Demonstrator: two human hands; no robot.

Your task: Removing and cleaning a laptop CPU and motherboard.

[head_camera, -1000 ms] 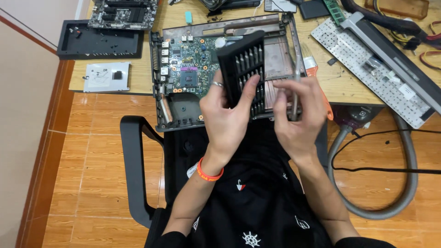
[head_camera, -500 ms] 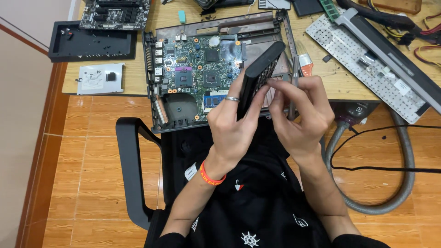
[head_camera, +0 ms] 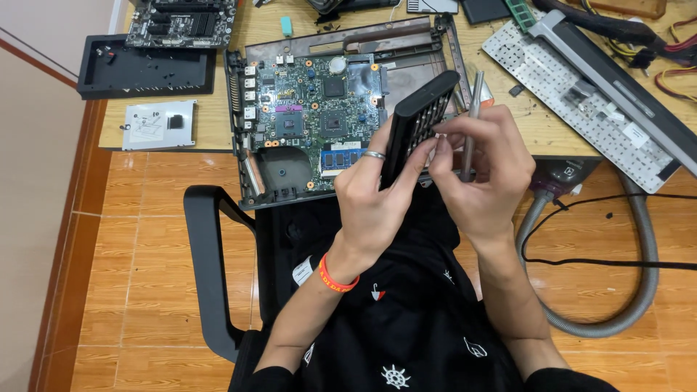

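A person seated at a wooden desk (head_camera: 552,134) holds one black screwdriver-bit case (head_camera: 417,123) tilted on edge above the desk's front edge. The left hand (head_camera: 374,199) is closed around the case's lower end. The right hand (head_camera: 479,170) is curled around one slim metal screwdriver handle (head_camera: 470,120), its fingertips pinched at the case's open face, where rows of bits sit in slots. Behind the hands lies one opened laptop base (head_camera: 254,170) holding one green motherboard (head_camera: 316,109). One empty black tray (head_camera: 145,69) lies to the left; one detached keyboard (head_camera: 573,91) lies to the right.
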